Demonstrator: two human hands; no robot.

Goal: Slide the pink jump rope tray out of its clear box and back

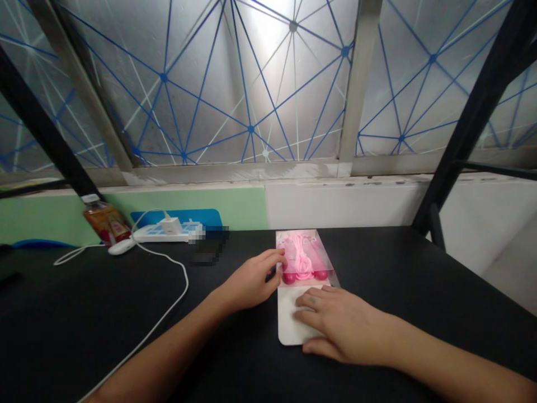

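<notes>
A clear-lidded package [312, 238] lies on the black table, with a pink jump rope [302, 254] inside; its cord is bundled between two dark pink handles. From the package's near end a blank white card flap [289, 330] reaches toward me, flat on the table. My left hand [255, 278] touches the package's left edge with bent fingertips, thumb and fingers apart. Across the white flap rests my right hand [346, 324], palm down, its fingers spread and its fingertips near the package's lower end. The underside of both hands is hidden.
At the back left, a white power strip [146, 233] carries a plugged-in charger [170, 225], whose white cable [184, 274] runs toward me. A drink bottle [107, 221] leans by the black frame post [54, 129]. A blurred dark patch [207, 249] lies nearby. Patterned windows [210, 84] stand behind the table.
</notes>
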